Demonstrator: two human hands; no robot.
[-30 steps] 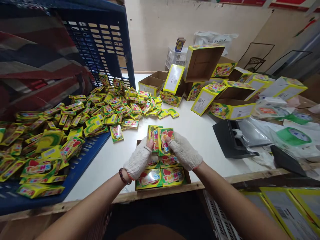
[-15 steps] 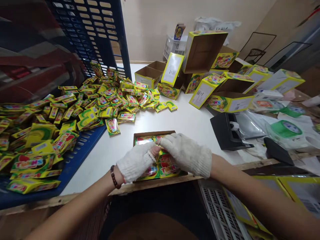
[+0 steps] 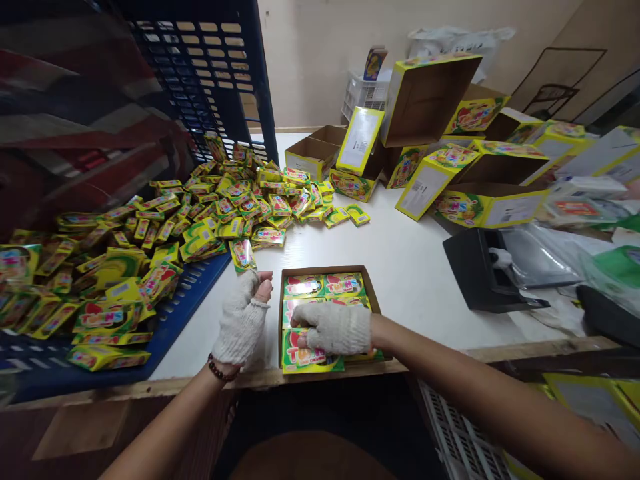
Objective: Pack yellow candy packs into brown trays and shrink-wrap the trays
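Packets [image 3: 345,285] lie in the box [image 3: 373,293] on my feed; the pair raised above it a second ago is no longer held up. My left hand [image 3: 243,323] has moved left, outside the box, half-open with nothing visible in it. My right hand [image 3: 340,327] lies loosely curled across the packets; I can't tell whether it grips one.

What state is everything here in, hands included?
Near box: open-topped, packets lying flat inside.
Right hand: palm down over those packets.
Left hand: fingers loosely bent, nothing visibly held.
Bracelet: worn on the left wrist.
Loose packets: heaped, jumbled.
Blue crate: slotted wall upright behind the heap.
Rear boxes: several open, at mixed angles.
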